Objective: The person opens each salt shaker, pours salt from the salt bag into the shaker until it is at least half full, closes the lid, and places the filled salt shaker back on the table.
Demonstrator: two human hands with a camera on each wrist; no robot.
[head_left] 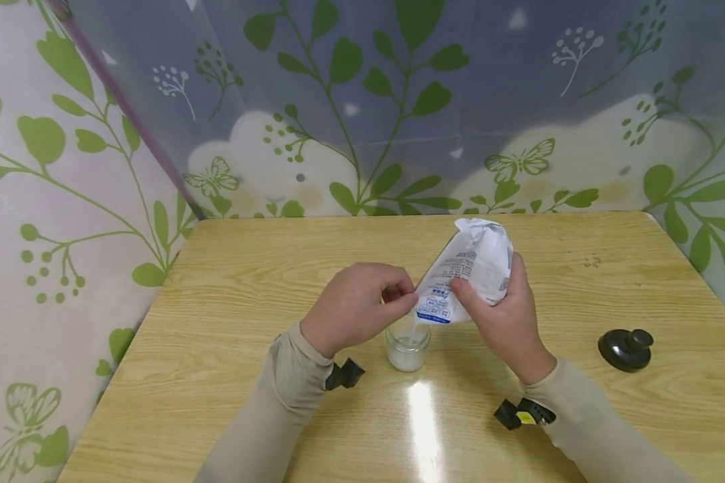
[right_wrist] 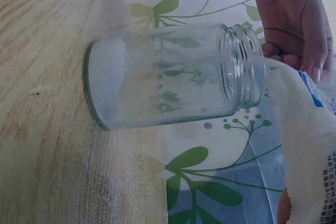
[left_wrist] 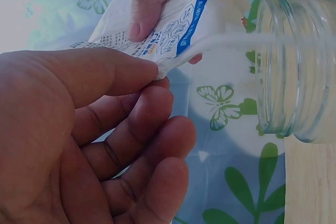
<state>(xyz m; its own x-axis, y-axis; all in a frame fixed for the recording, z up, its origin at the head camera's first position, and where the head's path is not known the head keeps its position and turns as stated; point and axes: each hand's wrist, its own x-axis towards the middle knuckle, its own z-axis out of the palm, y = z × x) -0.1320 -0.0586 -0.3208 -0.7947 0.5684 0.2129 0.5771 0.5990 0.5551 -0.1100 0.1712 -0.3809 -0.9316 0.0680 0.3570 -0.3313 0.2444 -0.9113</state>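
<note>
My right hand (head_left: pixel 510 322) grips a white printed bag (head_left: pixel 474 268) with a blue band, tilted mouth-down. At the bag's corner, my left hand (head_left: pixel 362 302) pinches the edge between thumb and forefinger, its other fingers loosely bent. From that corner a stream of white granules (left_wrist: pixel 236 39) runs into the mouth of an open glass jar (right_wrist: pixel 173 77). The jar stands upright on the table below the bag, and a layer of white granules (right_wrist: pixel 111 74) covers its bottom. Whether the bag holds salt or sugar, I cannot tell.
A black knobbed lid (head_left: pixel 625 349) lies to the right on the wooden table (head_left: pixel 217 322). Loose white grains (right_wrist: pixel 100 182) are scattered beside the jar. A leaf-patterned cloth (head_left: pixel 387 121) hangs behind the table's far edge, with another patterned wall at left.
</note>
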